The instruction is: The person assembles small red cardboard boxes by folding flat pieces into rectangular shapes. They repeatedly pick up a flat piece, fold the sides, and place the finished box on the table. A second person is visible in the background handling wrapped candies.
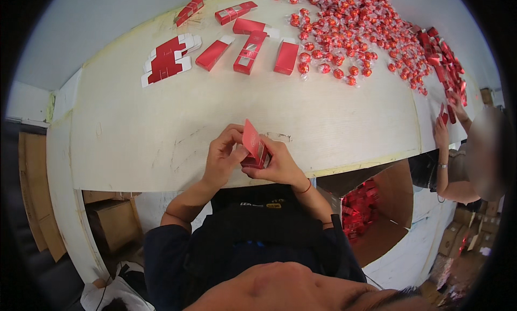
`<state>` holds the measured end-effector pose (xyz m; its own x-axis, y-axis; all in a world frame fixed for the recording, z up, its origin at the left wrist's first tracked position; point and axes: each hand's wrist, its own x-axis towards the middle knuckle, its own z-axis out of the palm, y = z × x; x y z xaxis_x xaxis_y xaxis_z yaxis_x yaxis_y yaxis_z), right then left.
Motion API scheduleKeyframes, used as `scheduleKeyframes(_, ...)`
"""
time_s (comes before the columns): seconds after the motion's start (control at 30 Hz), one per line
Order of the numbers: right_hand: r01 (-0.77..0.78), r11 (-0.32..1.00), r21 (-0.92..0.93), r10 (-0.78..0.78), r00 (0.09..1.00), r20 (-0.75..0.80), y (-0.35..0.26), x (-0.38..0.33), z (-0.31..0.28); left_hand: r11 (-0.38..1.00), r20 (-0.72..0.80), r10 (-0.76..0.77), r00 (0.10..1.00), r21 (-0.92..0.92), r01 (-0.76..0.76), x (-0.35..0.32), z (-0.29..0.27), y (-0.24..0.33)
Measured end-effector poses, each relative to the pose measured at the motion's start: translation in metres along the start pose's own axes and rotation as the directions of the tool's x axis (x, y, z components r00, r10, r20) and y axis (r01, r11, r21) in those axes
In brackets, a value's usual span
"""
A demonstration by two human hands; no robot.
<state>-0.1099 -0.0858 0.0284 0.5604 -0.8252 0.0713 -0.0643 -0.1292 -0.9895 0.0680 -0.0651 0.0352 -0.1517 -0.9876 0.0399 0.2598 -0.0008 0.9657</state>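
Near the table's front edge I hold a small red carton [258,159] with its top flap standing up. My right hand [281,164] is wrapped round the carton from the right, thumb along its near side. On the other side, my left hand [221,156] has its fingers curled at the raised flap, with the thumb against the carton. The fingers cover much of it, so what is inside cannot be made out.
Several red cartons [286,58] and a flat, unfolded carton sheet [166,62] lie farther back. Red wrapped candies [353,33] form a heap at the back right. Below the table's edge stands a cardboard box [396,190] holding red packs. Another person's hands [442,133] work at the right.
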Motion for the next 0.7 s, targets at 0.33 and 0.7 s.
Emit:
scheduleKeyframes(0.33,0.15,0.882,-0.448,-0.256,0.949,-0.186,0.0,-0.008,0.015,0.966,0.005,0.12,0.993,0.228,-0.118,-0.006,0.01,-0.018)
scheduleKeyframes(0.7,0.414,0.848,-0.332,-0.516,0.787,-0.337,0.023,-0.014,-0.002,0.994,0.237,-0.102,0.966,0.049,0.093,-0.031,0.021,-0.038)
